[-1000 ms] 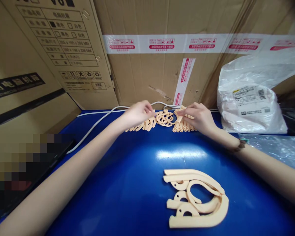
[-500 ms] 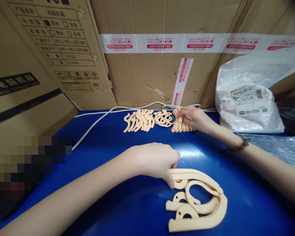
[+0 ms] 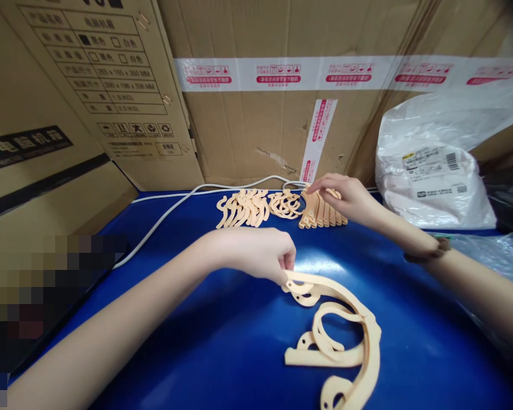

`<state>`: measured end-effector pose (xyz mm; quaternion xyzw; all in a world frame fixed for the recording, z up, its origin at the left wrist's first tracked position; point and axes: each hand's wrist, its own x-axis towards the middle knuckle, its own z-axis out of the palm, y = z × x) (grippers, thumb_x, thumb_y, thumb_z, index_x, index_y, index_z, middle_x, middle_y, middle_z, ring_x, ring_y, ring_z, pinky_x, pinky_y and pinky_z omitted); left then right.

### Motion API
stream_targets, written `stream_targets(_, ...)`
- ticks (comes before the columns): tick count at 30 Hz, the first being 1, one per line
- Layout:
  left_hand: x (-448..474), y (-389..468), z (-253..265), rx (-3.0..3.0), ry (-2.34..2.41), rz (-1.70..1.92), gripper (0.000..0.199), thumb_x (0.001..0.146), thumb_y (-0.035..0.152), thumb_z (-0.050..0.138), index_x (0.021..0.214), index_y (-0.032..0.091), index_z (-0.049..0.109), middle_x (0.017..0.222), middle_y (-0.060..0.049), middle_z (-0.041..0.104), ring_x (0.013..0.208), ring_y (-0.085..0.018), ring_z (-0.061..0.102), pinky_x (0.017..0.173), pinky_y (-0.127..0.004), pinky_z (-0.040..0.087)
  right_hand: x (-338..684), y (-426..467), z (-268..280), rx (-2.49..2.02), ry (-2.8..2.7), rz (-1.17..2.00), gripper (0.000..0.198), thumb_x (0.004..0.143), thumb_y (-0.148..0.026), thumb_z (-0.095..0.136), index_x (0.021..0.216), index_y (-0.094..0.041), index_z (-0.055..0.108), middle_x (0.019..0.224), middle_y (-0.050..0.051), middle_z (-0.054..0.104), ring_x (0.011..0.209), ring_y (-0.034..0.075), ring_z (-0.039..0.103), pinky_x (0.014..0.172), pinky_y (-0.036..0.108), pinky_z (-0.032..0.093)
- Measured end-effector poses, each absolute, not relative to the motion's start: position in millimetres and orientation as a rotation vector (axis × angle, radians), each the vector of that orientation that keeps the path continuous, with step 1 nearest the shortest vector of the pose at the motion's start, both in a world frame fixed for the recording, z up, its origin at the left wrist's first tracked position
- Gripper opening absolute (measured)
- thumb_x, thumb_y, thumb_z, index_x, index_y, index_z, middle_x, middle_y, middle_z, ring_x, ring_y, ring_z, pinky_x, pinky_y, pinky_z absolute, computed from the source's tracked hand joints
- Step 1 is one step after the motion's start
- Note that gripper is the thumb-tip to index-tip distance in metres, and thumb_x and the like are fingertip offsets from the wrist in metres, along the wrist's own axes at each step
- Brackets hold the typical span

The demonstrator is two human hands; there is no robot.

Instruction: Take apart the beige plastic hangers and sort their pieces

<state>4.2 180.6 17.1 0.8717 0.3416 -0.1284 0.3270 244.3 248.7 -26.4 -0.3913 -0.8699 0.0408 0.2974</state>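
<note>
My left hand (image 3: 256,253) pinches the upper end of a large cream curved sheet of joined parts (image 3: 346,336) and tilts it up off the blue table (image 3: 222,341). My right hand (image 3: 346,196) rests farther back, fingertips on a row of straight cream strips (image 3: 320,212). Beside that row lie a small heap of ring-like pieces (image 3: 284,205) and a fanned row of hook-shaped pieces (image 3: 241,208).
Cardboard boxes (image 3: 265,97) wall in the back and left. A white cable (image 3: 171,208) runs along the table's far edge. A white plastic bag with a label (image 3: 431,176) sits at back right, with clear film (image 3: 487,262) below it. The lower left is blurred out.
My left hand came from the hook pieces at the back to the big sheet in front, gripped its top end and lifted and turned it. My right hand stayed on the strips.
</note>
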Motion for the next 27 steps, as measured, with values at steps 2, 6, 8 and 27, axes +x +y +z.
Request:
stream_targets(2, 0, 192, 19, 2.153, 0.900, -0.205, 0.010, 0.076, 0.022, 0.064, 0.081, 0.016, 0.070, 0.072, 0.000, 0.066, 0.063, -0.012, 0.056, 0.056, -0.021, 0.039, 237, 236, -12, -1.105, -2.271, 0.396, 0.025, 0.091, -0.036, 0.052, 0.095, -0.023, 0.073, 0.094, 0.006, 0.072, 0.084, 0.023, 0.065, 0.076, 0.037, 0.048)
stream_targets(6, -4, 211, 15, 1.827, 0.977, 0.270, 0.020, 0.080, 0.033, 0.063, 0.077, 0.014, 0.067, 0.072, 0.000, 0.058, 0.060, -0.010, 0.051, 0.053, -0.021, 0.038, 223, 215, 2, -1.021, -2.285, 1.027, 0.031, 0.082, -0.044, 0.067, 0.107, -0.025, 0.071, 0.090, 0.002, 0.073, 0.074, 0.018, 0.064, 0.062, 0.030, 0.047)
stream_targets(8, -2, 215, 10, 1.688, 0.995, 0.452, 0.018, 0.083, 0.030, 0.061, 0.078, 0.013, 0.064, 0.073, 0.000, 0.055, 0.059, -0.008, 0.048, 0.051, -0.020, 0.036, 218, 211, 3, -0.986, -2.185, 1.163, 0.032, 0.081, -0.041, 0.069, 0.109, -0.024, 0.067, 0.085, 0.002, 0.072, 0.070, 0.016, 0.063, 0.058, 0.028, 0.047)
stream_targets(27, 26, 206, -10, 1.535, 0.984, 0.752, 0.028, 0.101, 0.029, 0.034, 0.077, 0.018, 0.045, 0.057, 0.006, 0.043, 0.039, -0.005, 0.036, 0.036, -0.015, 0.021, 209, 191, 23, -1.426, -2.695, -0.480, 0.029, 0.093, -0.016, 0.040, 0.105, -0.009, 0.065, 0.072, 0.011, 0.068, 0.054, 0.019, 0.058, 0.050, 0.030, 0.025)
